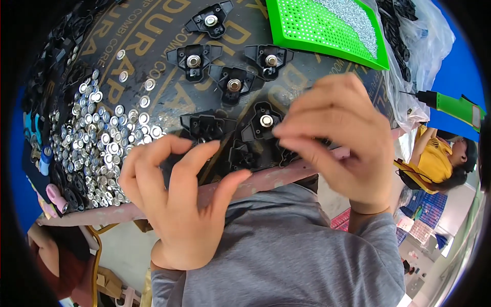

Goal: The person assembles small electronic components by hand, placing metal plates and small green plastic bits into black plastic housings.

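My left hand [176, 204] hovers over the table's near edge with its fingers curved and apart, holding nothing visible. Just beyond its fingertips lies a black plastic housing [207, 125] with no round metal piece showing in it. My right hand [342, 138] is slightly blurred, thumb and fingertips pinched together; whatever they hold is too small or hidden. Beside those fingertips sits another black housing [253, 134] with a shiny round metal piece [266, 121] in its middle. Farther off stand several like housings [233, 84], each with a metal piece. More black parts [243, 155] lie by the near edge.
A heap of round metal pieces [105, 138] spreads over the left of the table. At the far right is a green perforated tray [327, 51] of small screws. A green power screwdriver [452, 106] and clear plastic bags [424, 41] are at right. Another person [434, 156] sits beyond.
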`<state>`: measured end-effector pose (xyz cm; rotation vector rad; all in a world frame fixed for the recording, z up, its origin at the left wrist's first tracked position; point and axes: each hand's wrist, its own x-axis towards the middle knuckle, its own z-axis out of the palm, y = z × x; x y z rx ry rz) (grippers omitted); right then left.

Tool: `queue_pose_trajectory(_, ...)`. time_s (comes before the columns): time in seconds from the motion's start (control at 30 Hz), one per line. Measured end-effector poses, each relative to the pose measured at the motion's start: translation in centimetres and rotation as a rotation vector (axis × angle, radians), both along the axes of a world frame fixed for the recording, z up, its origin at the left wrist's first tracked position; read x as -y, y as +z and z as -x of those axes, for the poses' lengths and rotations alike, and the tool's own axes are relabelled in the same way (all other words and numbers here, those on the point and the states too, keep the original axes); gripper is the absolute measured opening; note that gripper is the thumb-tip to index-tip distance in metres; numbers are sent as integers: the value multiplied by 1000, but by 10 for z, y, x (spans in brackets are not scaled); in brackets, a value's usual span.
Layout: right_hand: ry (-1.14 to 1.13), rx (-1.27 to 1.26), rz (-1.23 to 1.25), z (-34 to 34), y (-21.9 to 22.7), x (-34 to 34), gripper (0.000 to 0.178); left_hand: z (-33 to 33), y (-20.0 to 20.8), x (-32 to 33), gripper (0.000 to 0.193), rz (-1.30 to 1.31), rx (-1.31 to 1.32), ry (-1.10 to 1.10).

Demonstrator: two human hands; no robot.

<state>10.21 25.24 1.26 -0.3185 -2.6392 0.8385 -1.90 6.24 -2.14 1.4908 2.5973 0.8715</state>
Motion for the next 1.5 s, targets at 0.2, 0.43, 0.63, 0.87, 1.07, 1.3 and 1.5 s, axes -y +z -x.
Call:
queue_pose_trajectory(0.2, 88, -61, -136, 15, -12, 13, 25, 4, -9, 21, 53, 14, 113, 38)
queue_pose_trajectory(0.43, 198, 57, -264, 47, -22, 35, 23, 20, -17, 24, 49, -94, 112, 54)
queue_pose_trajectory(0.63, 182, 54, -207, 57, -32, 45, 14, 36, -12, 5, 75, -4, 162, -104)
queue_pose_trajectory(0.87, 81, 121, -147, 58, -34, 57, 17, 40, -22, 1, 56, -58, 124, -115)
queue_pose_trajectory(1.07, 27, 100, -146, 60, -32, 63, 20, 38, -25, 0, 48, -94, 101, -61)
queue_pose_trajectory(1.3, 61, 70, -149, 59, -10, 44, 21, 37, -29, 7, 50, -138, 160, -36)
queue_pose_trajectory(1.5, 243, 140, -9, 66, -16, 18, 19, 38, -31, 5, 53, -141, 145, -54)
